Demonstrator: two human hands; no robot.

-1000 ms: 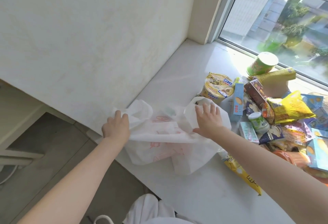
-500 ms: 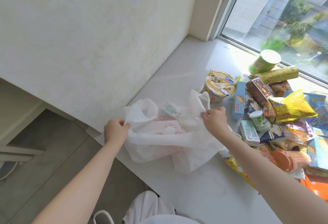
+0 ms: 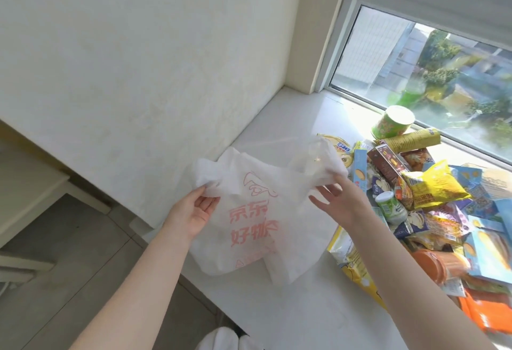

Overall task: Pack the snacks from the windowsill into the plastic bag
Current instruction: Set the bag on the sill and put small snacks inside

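Observation:
A thin white plastic bag point(image 3: 249, 211) with pink print hangs above the white windowsill point(image 3: 304, 302), held up by both hands. My left hand point(image 3: 194, 211) pinches its left handle. My right hand point(image 3: 340, 200) pinches the right handle with the other fingers spread. A heap of snacks lies on the sill to the right: a yellow crisp bag point(image 3: 435, 186), a brown box point(image 3: 390, 164), a blue biscuit box point(image 3: 360, 172), a green cup point(image 3: 393, 122), a small green-white bottle point(image 3: 390, 207). The bag hides part of a noodle bowl point(image 3: 339, 150).
A white wall point(image 3: 138, 72) borders the sill on the left. The window pane point(image 3: 443, 72) runs along the back right. Lower left is a grey tiled floor point(image 3: 69, 266) and a pale ledge. An orange packet point(image 3: 487, 311) lies at the sill's near right.
Both hands have lifted the bag off the sill and stretched it flat, so the pink print now faces me. My view has tilted up a little.

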